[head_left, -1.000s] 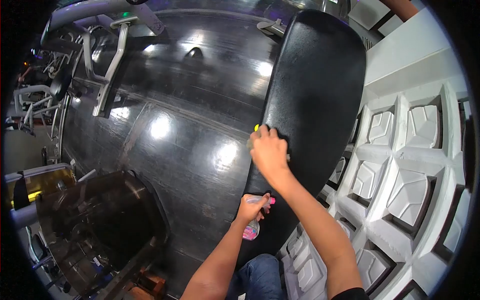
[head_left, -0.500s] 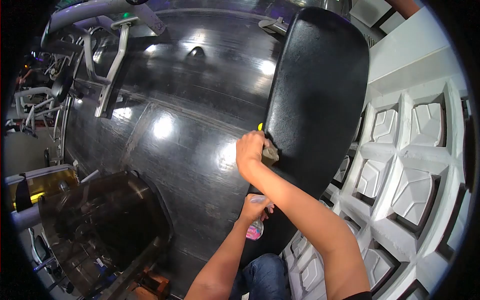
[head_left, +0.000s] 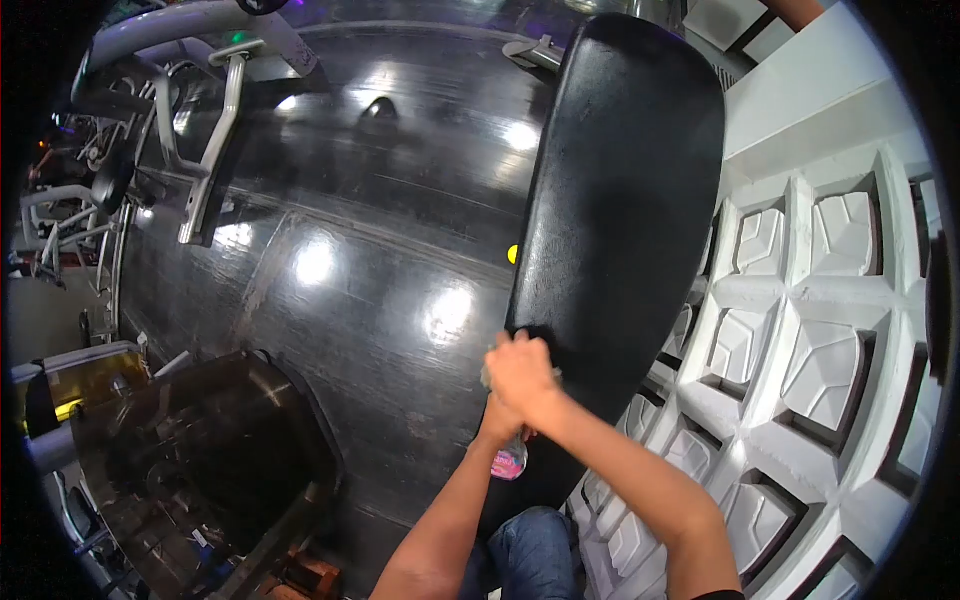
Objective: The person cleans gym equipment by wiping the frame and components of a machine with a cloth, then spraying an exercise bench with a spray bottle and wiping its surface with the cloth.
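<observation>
A long black padded bench (head_left: 630,180) runs from the top right down to my legs. My right hand (head_left: 522,372) presses on its left edge, closed round a greyish cloth (head_left: 487,374) of which only bits show. Just beneath, partly covered by it, my left hand (head_left: 503,420) is wrapped round a clear spray bottle (head_left: 509,461) with a pink label; the bottle's top is hidden. A yellow knob (head_left: 513,254) sticks out at the bench's left side.
White wall panels with raised geometric blocks (head_left: 825,380) stand close on the right. Grey metal gym frames (head_left: 225,130) rise at the upper left. A dark translucent machine cover (head_left: 200,450) is at the lower left, over black flooring (head_left: 380,270).
My right hand has moved down along the bench's left edge with the cloth, and now overlaps my left hand. My left hand and the bottle have stayed nearly in place.
</observation>
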A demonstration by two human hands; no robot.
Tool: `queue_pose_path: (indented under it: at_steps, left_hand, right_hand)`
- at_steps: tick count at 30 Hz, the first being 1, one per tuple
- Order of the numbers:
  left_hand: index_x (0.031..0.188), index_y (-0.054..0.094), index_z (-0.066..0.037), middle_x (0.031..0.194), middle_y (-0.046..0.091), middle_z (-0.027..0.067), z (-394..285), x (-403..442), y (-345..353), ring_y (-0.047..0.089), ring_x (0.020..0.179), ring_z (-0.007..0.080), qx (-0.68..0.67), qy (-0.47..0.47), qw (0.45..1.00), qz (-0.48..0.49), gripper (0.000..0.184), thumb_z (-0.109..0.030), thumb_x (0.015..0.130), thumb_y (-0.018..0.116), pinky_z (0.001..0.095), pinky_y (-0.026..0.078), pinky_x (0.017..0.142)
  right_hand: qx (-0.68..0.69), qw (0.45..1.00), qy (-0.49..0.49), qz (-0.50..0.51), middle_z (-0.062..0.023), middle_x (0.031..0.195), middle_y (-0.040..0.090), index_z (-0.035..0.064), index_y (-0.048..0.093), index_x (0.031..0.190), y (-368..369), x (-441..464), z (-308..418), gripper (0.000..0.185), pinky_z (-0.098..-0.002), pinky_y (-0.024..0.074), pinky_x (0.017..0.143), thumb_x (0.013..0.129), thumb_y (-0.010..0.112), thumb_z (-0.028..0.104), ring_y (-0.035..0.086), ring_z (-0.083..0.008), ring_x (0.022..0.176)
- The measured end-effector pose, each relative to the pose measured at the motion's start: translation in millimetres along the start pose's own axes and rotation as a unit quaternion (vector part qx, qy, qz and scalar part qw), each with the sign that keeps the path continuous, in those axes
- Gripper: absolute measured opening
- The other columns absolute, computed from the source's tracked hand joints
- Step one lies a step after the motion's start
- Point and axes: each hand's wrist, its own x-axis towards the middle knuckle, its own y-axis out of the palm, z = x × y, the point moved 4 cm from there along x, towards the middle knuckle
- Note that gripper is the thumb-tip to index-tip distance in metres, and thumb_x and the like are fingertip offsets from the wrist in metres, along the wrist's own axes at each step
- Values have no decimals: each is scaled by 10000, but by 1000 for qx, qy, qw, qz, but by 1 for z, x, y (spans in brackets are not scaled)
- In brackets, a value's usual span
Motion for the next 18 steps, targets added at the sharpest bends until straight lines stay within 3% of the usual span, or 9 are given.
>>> queue_pose_path:
  at_steps: [2,4,9,18]
  left_hand:
    - [859,703,39,607,643,74,7,-1,3,527,354,144,-46,-104,992,56,270,-225,912,678,272,429,357]
    - [811,699,31,614,646,77,-9,-1,8,522,355,139,-57,-120,990,52,296,-248,910,691,269,438,366]
    - [792,691,35,629,654,103,-13,-3,11,548,375,147,-52,-142,987,52,377,-319,919,695,265,443,355]
    - [769,676,44,625,650,119,-12,0,12,554,368,165,-33,-128,991,23,414,-342,916,692,285,466,353]
  right_hand:
    - [57,998,2,3,-42,1031,653,229,755,992,-29,-7,-38,301,-414,543,750,697,747,287,641,-242,983]
    - [123,990,32,-53,-31,1017,645,266,751,996,-51,-21,-72,292,-433,548,764,706,759,292,639,-255,968]
    - [198,949,191,-151,-51,937,628,231,740,1024,-55,-69,-133,306,-432,531,761,719,741,251,639,-276,931]
    - [360,825,360,-246,-96,939,657,178,721,1065,14,-157,-124,272,-404,504,789,795,718,207,645,-324,908]
